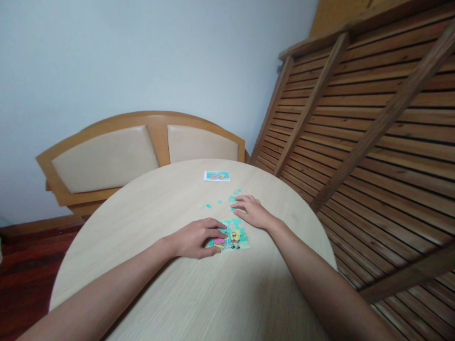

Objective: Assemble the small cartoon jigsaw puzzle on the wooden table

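A partly joined jigsaw puzzle [236, 240] with a yellow cartoon figure and a pink one lies flat on the table. Across its left side rests my left hand [199, 238], fingers spread, covering part of the picture. Just beyond the puzzle's upper right corner, my right hand [251, 211] reaches over loose teal puzzle pieces [232, 199], its fingers stretched out and apart. One teal piece lies by its fingertips; whether they touch it is too small to tell. More loose pieces [208, 206] are scattered to the left, above the puzzle.
A small picture card [217, 175] with a similar cartoon scene lies near the far edge of the round wooden table [142, 213]. Behind stands a padded headboard [106, 156] against a pale wall. Leaning slatted wood [355, 142] borders the table on the right.
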`<state>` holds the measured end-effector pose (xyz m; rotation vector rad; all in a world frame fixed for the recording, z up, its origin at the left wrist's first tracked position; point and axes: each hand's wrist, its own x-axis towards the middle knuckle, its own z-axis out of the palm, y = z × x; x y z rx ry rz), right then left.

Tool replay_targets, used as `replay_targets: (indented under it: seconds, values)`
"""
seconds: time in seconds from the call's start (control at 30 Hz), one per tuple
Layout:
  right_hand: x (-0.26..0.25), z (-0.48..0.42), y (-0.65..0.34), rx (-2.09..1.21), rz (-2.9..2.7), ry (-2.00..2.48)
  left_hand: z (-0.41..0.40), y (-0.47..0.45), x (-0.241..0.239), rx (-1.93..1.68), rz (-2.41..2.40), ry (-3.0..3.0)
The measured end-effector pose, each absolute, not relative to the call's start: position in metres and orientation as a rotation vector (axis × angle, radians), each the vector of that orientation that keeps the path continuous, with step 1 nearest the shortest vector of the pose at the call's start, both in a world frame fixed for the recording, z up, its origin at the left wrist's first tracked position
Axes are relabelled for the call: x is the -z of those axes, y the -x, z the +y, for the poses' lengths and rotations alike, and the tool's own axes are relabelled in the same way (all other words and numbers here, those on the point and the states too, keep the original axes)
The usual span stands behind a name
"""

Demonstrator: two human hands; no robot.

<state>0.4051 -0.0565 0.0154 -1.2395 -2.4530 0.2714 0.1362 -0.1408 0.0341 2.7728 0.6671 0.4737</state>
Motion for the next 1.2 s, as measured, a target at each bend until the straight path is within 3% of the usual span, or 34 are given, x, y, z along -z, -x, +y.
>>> replay_targets:
  seconds: [0.7,1.2]
  values:
    - [-0.009,-0.054,-0.367,-0.400,-2.588,1.098,-0.140,-0.136,-0.032,-0.505,0.657,-2.767]
    - [-0.025,-0.060,-0.392,-0.253,-2.494,1.073,-0.141,-0.136,-0.035,-0.441,0.685,-2.789]
